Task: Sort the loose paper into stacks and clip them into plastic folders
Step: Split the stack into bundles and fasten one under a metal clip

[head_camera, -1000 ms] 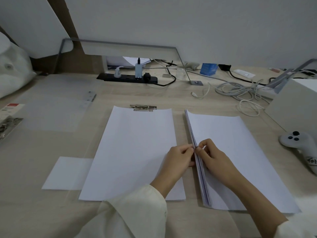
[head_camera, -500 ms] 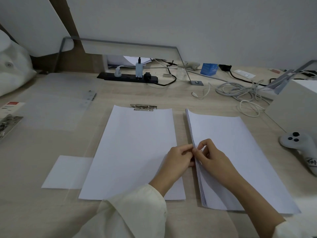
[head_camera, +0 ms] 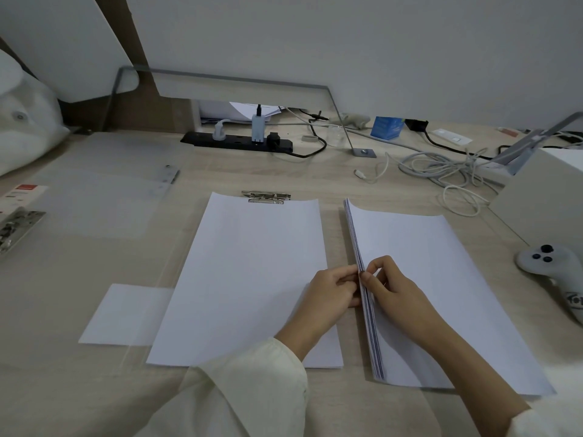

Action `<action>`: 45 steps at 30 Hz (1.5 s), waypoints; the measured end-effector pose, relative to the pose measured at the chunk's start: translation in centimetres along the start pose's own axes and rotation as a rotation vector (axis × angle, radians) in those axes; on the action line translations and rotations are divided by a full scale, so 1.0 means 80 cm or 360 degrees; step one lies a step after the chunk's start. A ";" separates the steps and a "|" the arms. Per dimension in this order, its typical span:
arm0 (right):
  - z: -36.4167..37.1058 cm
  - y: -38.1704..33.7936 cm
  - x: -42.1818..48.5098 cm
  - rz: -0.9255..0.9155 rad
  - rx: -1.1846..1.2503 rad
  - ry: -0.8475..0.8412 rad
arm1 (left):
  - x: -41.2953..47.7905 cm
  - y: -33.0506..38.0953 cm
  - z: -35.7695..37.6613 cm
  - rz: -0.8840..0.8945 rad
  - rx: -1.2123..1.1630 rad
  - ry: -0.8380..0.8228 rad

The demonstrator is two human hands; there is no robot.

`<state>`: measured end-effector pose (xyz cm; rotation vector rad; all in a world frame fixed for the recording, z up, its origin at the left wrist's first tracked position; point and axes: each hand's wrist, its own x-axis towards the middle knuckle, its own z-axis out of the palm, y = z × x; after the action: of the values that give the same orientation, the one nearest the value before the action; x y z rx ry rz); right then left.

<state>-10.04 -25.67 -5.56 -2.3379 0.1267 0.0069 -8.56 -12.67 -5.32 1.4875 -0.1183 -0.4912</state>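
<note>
Both L hand (head_camera: 331, 298) & R hand (head_camera: 398, 294) pinch paper stack (head_camera: 441, 257) edge.

thick paper stack (head_camera: 441, 279) beside thinner pile (head_camera: 252, 279), seemingly clipped.

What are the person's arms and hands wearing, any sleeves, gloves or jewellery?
Both hands are bare: no gloves, rings or watch show on the left hand or the right hand. The left arm wears a loose cream long sleeve with a wide, soft cuff. The right forearm is uncovered, and the same cream fabric shows only at the bottom right corner of the picture.
</note>
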 end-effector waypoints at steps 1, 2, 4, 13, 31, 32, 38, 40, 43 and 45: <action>0.000 0.000 0.000 -0.0003 0.0002 -0.0003 | 0.000 0.000 0.000 0.0002 -0.0005 0.0000; 0.000 0.000 0.000 -0.0005 0.0003 -0.0007 | 0.000 0.000 0.000 0.0005 -0.0006 -0.0004; 0.000 0.001 0.000 -0.0010 -0.0004 -0.0012 | -0.001 0.001 0.000 0.0013 -0.0002 -0.0006; 0.001 0.002 0.001 -0.0024 -0.0045 0.0012 | -0.001 -0.001 -0.002 0.0041 0.0044 -0.0005; -0.008 -0.012 0.009 0.0091 -0.0116 0.0058 | 0.007 -0.010 0.001 0.0082 0.0270 0.0101; -0.010 -0.015 0.010 0.0114 -0.0154 0.0031 | 0.008 -0.011 0.001 0.0092 0.0325 0.0102; -0.018 -0.020 0.013 0.0064 -0.0300 0.0110 | 0.002 0.001 0.014 0.0194 0.0640 0.0232; -0.021 -0.018 0.011 0.0047 -0.0314 0.0181 | 0.004 0.017 0.022 0.0183 0.0597 0.0277; -0.022 -0.018 0.003 -0.0003 -0.0254 0.0224 | 0.029 0.041 0.035 -0.0102 0.0645 0.0177; -0.021 -0.021 -0.001 -0.0029 -0.0202 0.0209 | 0.049 0.048 0.039 -0.0220 0.0762 0.0142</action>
<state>-10.04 -25.70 -3.22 -2.4660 0.1742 -0.1518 -5.29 -17.00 -2.11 1.9938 -0.0650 -0.5298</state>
